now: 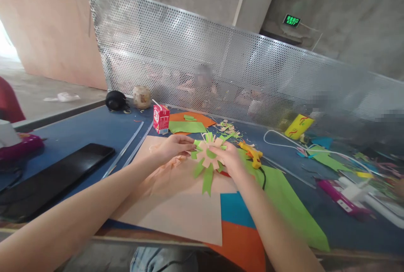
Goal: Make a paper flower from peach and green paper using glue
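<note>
Between my two hands is a rosette flower (207, 154) of green and peach strips with a green centre and notched green tails hanging down. My left hand (176, 148) pinches its left edge. On the right side, my right hand (227, 156) grips it with the thumb across the front petals. Below lies a large peach sheet (186, 215), crumpled near my left wrist. A yellow glue gun (251, 153) with a black cord rests just right of my right hand. Green sheet material (290, 204) spreads under my right forearm.
A red drink carton (161, 118) with a straw, a jar (142, 97) and a black round object (116, 101) stand at the back left. A black phone-like slab (57, 175) lies left. Scraps (229, 129) lie before the perforated metal screen (176, 53). A purple power strip (342, 198) sits right.
</note>
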